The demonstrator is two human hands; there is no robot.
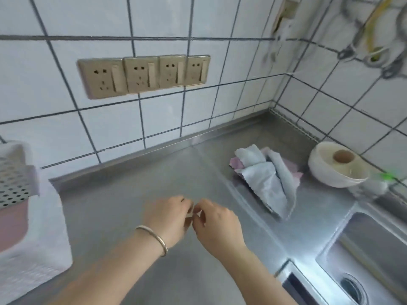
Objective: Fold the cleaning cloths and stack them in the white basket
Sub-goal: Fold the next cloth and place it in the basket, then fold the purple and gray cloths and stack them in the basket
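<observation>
A crumpled pile of cleaning cloths lies on the steel counter at the right: light blue cloths on top of a pink cloth. The white basket stands at the left edge, with a pink folded cloth and a perforated metal piece inside. My left hand, with a silver bangle on the wrist, and my right hand meet fingertip to fingertip above the counter's middle, well short of the cloths. Both hands have their fingers curled in. No cloth is in either hand.
A white bowl sits beside the cloths near the right wall. A steel sink opens at the lower right. A row of wall sockets is on the tiled wall behind the counter.
</observation>
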